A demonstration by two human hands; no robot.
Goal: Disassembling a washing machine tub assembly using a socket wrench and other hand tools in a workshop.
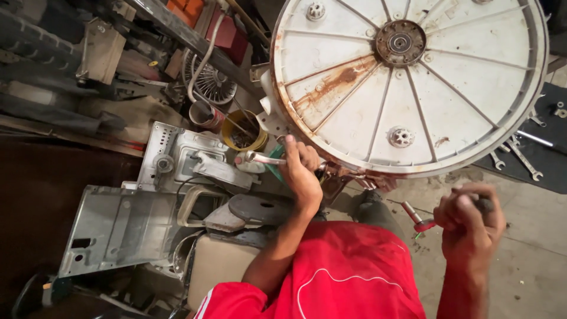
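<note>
Gripping a chrome wrench (264,158), my left hand (300,171) is closed around its shank right at the lower left rim of the washer tub (407,88), the big landmark in my view. My right hand (469,221), below the tub's lower right edge and well apart from it, is fisted around a red-handled screwdriver (420,220) whose tip points back toward the tub.

From here I judge the main risk to be the wrench slipping: the fastener zone at the rim looks rusty, and a rounded or seized bolt could let the tool jump, driving my knuckles into the tub's edge. I cannot see the bolt itself; the hand hides it. The tub seems to lean on its edge, so a hard pull might also roll or tip it toward me. The screwdriver tip points inward, which could jab if the tub shifts.

The tub base is off-white moulded plastic, round, ribbed with radial spokes running from a metal hub (400,42), streaked with brown rust stain. Left of the tub lie grey stamped sheet-metal panels (118,227) with punched holes, a yellow pot (243,131) of small parts, and a pale hose. Right of the tub, spanners (522,158) lie on a dark mat. Below it, the floor is dusty concrete.
</note>
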